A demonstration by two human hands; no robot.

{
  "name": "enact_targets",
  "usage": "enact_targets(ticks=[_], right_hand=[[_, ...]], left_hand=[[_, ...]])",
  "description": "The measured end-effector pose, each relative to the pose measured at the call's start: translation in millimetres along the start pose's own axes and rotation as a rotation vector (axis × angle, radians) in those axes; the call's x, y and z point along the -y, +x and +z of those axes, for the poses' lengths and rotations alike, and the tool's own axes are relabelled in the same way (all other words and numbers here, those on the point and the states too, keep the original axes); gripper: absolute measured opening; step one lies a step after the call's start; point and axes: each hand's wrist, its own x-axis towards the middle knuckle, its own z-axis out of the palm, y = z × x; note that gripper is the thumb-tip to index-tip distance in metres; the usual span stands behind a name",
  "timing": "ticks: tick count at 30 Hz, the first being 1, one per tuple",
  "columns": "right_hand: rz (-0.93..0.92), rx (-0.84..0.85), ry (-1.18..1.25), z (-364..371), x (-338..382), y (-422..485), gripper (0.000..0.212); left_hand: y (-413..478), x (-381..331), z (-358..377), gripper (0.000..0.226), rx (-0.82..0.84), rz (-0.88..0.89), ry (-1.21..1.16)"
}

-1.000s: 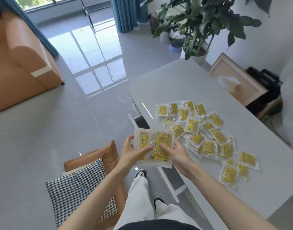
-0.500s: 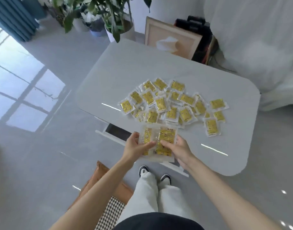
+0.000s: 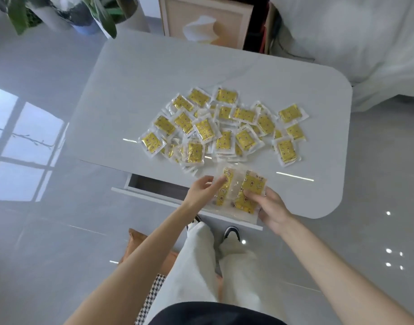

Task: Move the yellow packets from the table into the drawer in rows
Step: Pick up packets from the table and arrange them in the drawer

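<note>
**Head view.** The left hand (image 3: 202, 191) and the right hand (image 3: 270, 207) pinch a small stack of yellow packets (image 3: 238, 193) by its opposite sides, with the right thumb lying on top. The stack hangs above the open drawer (image 3: 154, 186) at the near edge of the desk (image 3: 224, 66). The hands and stack hide much of the drawer's interior.

The remaining heap of packets (image 3: 222, 127) lies overlapping on the desk top. Each packet appears to be a flat yellow foil sachet inside a clear plastic margin — judged light, limp and slick. A stack is therefore likely to fan or slide apart unless it is pinched through its full thickness. The clear margins offer the safest hold — pressure on the yellow centre may crease it.
</note>
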Motion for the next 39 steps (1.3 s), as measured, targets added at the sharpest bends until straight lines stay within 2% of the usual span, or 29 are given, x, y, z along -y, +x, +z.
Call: enact_targets(ticks=[3,5,10,13,14,16,23,28,33,39], right_hand=[[0.035,-0.010,0.047,-3,-6,11,0.049],[0.050,-0.009,0.064,-1,-9,19,0.046],[0.063,-0.013,0.130,18,-20,48,0.031],[0.067,-0.053,0.162,36,-36,68,0.041],[0.070,-0.072,0.176,42,-43,76,0.044],[0.071,-0.099,0.195,53,-57,91,0.034],[0.057,-0.156,0.254,75,-109,140,0.023],[0.016,-0.230,0.267,75,-141,171,0.023],[-0.008,-0.266,0.279,70,-169,185,0.028],[0.014,-0.225,0.225,60,-191,186,0.038]], left_hand=[[16,8,-8,0.061,0.051,-0.078,-0.041],[29,16,-17,0.069,0.078,-0.133,-0.073],[72,41,-58,0.059,0.047,-0.211,-0.104],[100,72,-81,0.041,0.064,-0.242,0.039],[109,85,-87,0.034,0.070,-0.234,0.118],[130,110,-99,0.026,0.099,-0.183,0.313],[177,195,-111,0.042,0.208,0.029,0.935],[197,238,-106,0.047,0.242,0.129,1.210],[199,259,-105,0.040,0.114,0.244,1.184],[196,263,-94,0.032,0.000,0.211,1.115]])
